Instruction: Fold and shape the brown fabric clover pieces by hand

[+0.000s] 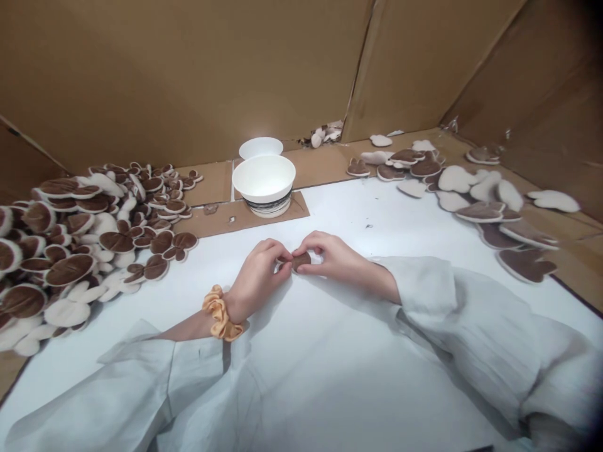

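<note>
Between my two hands, just above the white tabletop, is a small brown plush piece (301,262) with a pale edge. My left hand (262,271), with a yellow scrunchie (221,314) at its wrist, pinches the left end of the piece between thumb and fingers. From the other side, my right hand (330,258) grips its right part the same way. Fingers cover much of the piece, so its full outline is hidden. Beyond the hands stands a white bowl (264,179) with dark stripes round its lower part, and behind it a second white bowl (260,147).
A big heap of brown and white plush rabbit-head pieces (70,267) fills the left side. More such pieces (485,210) lie loosely at the right. Cardboard walls (188,75) enclose the back and sides. A cardboard strip (211,220) lies under the front bowl.
</note>
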`<state>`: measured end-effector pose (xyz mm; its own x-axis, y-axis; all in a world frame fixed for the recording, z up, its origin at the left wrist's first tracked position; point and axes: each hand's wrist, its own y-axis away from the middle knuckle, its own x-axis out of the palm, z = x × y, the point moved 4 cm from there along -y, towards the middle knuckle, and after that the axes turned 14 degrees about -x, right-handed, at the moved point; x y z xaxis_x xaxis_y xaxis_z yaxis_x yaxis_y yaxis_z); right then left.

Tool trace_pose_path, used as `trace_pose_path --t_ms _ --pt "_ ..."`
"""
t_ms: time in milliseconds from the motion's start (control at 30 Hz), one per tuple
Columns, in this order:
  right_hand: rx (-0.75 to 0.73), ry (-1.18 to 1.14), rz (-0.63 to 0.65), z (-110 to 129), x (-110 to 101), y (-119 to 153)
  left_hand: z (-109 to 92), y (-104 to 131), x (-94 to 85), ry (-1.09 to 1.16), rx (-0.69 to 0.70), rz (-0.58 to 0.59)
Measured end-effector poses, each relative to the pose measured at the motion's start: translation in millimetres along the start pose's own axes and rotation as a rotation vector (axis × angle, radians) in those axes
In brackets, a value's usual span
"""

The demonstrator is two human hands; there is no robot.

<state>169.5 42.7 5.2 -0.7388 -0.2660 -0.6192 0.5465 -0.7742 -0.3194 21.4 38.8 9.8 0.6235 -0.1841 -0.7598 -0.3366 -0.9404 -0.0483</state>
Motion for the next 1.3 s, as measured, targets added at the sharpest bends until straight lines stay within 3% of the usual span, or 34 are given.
trace_pose_path --t_ms 267,600,833,1100,1300 --pt "-0.043 -0.004 -0.009 2.5 2.5 3.1 -3.8 5.6 4.0 -0.079 0.041 -0.108" --pt "-0.017 -0.1 -0.088 1.8 10.7 9.8 -2.7 7.0 7.3 -0.062 0.074 -0.116" --pt "0.055 -0.444 -0.096 2.5 16.5 7.5 -3.5 10.6 8.0 -0.128 0.075 -0.173" --pt "0.067 -0.694 -0.135 2.2 18.8 6.6 -7.3 12.6 -1.1 0.152 0.075 -0.18" --pt "0.063 -0.839 -0.15 3.9 20.5 6.9 -3.7 11.5 -3.6 0.293 -0.033 -0.15"
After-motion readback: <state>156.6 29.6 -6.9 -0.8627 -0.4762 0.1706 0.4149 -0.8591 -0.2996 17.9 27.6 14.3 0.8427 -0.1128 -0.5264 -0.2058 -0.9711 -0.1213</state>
